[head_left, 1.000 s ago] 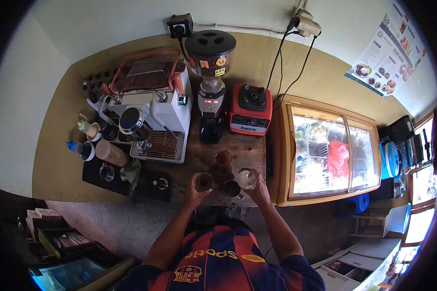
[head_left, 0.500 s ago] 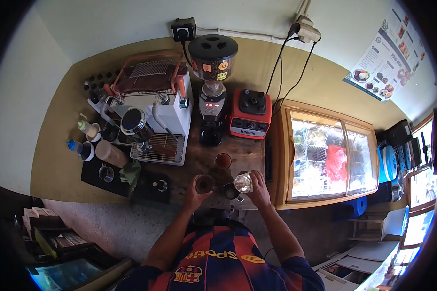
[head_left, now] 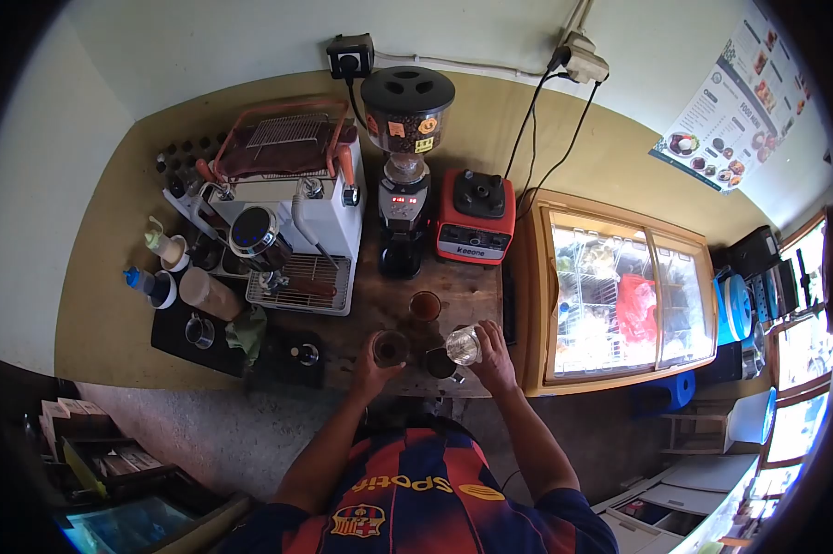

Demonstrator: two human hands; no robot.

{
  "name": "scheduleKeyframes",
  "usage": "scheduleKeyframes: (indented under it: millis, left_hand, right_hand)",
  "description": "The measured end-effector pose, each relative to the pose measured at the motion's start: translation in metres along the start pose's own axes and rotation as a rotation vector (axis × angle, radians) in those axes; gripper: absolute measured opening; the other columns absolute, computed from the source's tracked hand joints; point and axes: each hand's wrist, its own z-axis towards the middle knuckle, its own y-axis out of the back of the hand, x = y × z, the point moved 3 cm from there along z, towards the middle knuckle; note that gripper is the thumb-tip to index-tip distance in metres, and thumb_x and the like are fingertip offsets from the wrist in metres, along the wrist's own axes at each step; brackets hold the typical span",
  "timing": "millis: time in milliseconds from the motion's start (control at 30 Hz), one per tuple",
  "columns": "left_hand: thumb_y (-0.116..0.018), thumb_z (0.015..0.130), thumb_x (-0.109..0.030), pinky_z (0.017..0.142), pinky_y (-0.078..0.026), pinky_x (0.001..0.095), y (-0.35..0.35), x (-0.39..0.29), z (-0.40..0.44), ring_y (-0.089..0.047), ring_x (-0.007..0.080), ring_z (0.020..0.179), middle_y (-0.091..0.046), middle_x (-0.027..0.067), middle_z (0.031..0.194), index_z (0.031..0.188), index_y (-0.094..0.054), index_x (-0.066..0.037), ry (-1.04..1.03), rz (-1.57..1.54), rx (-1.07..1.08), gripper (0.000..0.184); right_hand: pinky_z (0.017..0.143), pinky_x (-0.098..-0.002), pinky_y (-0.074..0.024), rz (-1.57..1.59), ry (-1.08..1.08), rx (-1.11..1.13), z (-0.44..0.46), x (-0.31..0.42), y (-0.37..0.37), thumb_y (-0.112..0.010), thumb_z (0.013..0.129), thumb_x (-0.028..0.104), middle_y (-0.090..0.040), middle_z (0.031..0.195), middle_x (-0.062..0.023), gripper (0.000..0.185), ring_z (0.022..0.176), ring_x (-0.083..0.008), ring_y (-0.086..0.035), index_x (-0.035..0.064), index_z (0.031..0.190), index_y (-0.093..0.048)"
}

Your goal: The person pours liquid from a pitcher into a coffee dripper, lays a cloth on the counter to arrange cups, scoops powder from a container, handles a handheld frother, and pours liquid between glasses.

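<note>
A glass with something dark brown in it (head_left: pixel 392 349) is in my left hand (head_left: pixel 370 374), the fingers curled around its side. My right hand (head_left: pixel 497 367) grips a clear glass (head_left: pixel 463 345), which looks tilted to the left. Partly beneath that clear glass is a small metal pitcher (head_left: pixel 440 364); whether the two touch I cannot tell. Just beyond both hands, a glass of reddish-brown drink (head_left: pixel 425 306) stands on the wooden counter (head_left: pixel 384 300).
An espresso machine (head_left: pixel 319 217) with a drip tray stands at left, beside a coffee grinder (head_left: pixel 404 198) and a red blender base (head_left: pixel 476 222). A glass-doored display fridge (head_left: pixel 538 305) borders the right side. On a black mat lie a green cloth (head_left: pixel 247 334) and a tamper (head_left: pixel 306 354).
Both hands keep almost the same position and still hold their glasses. The clear glass in my right hand has turned slightly. The camera view has shifted a little.
</note>
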Motion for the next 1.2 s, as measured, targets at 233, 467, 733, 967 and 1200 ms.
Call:
scheduleKeyframes:
  millis: [233, 467, 733, 967, 1200]
  left_hand:
    - [-0.089, 0.072, -0.021, 0.106, -0.044, 0.0382, 0.001, 0.004, 0.001, -0.057, 0.0287, 0.125, -0.058, 0.0185, 0.132, 0.140, -0.043, 0.001, -0.011, -0.044, 0.012, 0.085]
    - [-0.088, 0.073, -0.019, 0.107, -0.043, 0.0374, 0.010, -0.001, 0.003, -0.056, 0.0266, 0.125, -0.058, 0.0175, 0.132, 0.141, -0.042, 0.001, -0.025, -0.101, -0.021, 0.084]
    - [-0.088, 0.075, -0.017, 0.107, -0.043, 0.0374, 0.011, 0.015, 0.008, -0.056, 0.0257, 0.124, -0.056, 0.0147, 0.132, 0.142, -0.041, 0.000, -0.039, -0.182, -0.089, 0.083]
    - [-0.088, 0.075, -0.016, 0.108, -0.042, 0.0381, 0.009, 0.029, 0.013, -0.053, 0.0258, 0.126, -0.054, 0.0154, 0.133, 0.141, -0.042, -0.001, 0.001, -0.132, -0.111, 0.082]
    - [-0.090, 0.073, -0.020, 0.112, -0.039, 0.0394, 0.014, 0.025, 0.009, -0.050, 0.0278, 0.131, -0.050, 0.0174, 0.138, 0.145, -0.036, -0.001, 0.002, 0.042, -0.134, 0.092]
  right_hand:
    - [0.108, -0.0469, -0.0430, 0.227, -0.247, -0.061, -0.001, 0.004, 0.002, -0.088, 0.067, 0.017, -0.054, 0.133, -0.0222, 0.083, 0.128, -0.0409, -0.051, 0.0035, 0.136, -0.044]
    - [0.101, -0.0457, -0.0460, 0.470, -0.638, -0.371, -0.032, -0.022, -0.004, -0.087, 0.070, 0.021, -0.059, 0.125, -0.0225, 0.079, 0.120, -0.0386, -0.059, 0.0040, 0.134, -0.044]
    - [0.104, -0.0428, -0.0435, 0.426, -0.670, -0.425, -0.093, -0.007, 0.016, -0.088, 0.069, 0.023, -0.055, 0.127, -0.0176, 0.081, 0.122, -0.0325, -0.055, 0.0047, 0.135, -0.044]
    - [0.103, -0.0428, -0.0454, 0.394, -0.694, -0.361, -0.116, -0.004, 0.016, -0.087, 0.070, 0.023, -0.057, 0.128, -0.0193, 0.082, 0.122, -0.0338, -0.057, 0.0052, 0.136, -0.042]
    - [0.103, -0.0435, -0.0456, 0.432, -0.634, -0.274, -0.084, -0.016, 0.007, -0.086, 0.070, 0.022, -0.058, 0.127, -0.0212, 0.083, 0.122, -0.0362, -0.057, 0.0044, 0.137, -0.041]
